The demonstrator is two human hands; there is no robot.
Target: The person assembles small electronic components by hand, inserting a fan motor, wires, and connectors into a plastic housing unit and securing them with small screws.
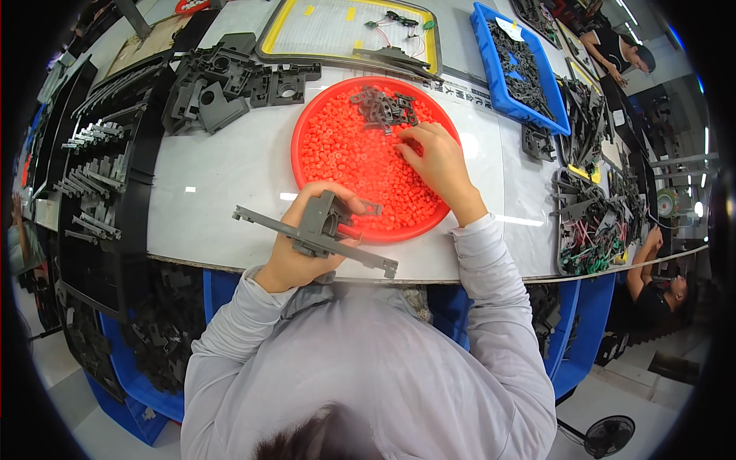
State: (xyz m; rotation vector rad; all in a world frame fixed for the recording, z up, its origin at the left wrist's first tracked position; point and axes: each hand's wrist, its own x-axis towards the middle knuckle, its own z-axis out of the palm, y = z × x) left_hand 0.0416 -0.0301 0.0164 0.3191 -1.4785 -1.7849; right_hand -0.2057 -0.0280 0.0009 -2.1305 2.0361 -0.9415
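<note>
My left hand (300, 257) is closed around a dark grey plastic bracket (318, 226) with a long thin bar, held over the near left rim of a round red basin (298, 165). Small orange-red plastic rings (345, 172) fill much of the basin. On them, toward the far side, lies a pile of small dark grey plastic clips (379, 107). My right hand (435, 157) reaches in from the right, just beside this pile. Its thumb and fingers are curled toward each other over the rings; whatever is between the fingertips is too small to make out.
Larger grey plastic housings (222, 84) are heaped at the far left. A yellow-edged tray (307, 38) with wired parts lies behind the basin. To the right stand a blue bin (563, 123) of dark parts and a tray of wired pieces (590, 222). A black rack (138, 169) is at left.
</note>
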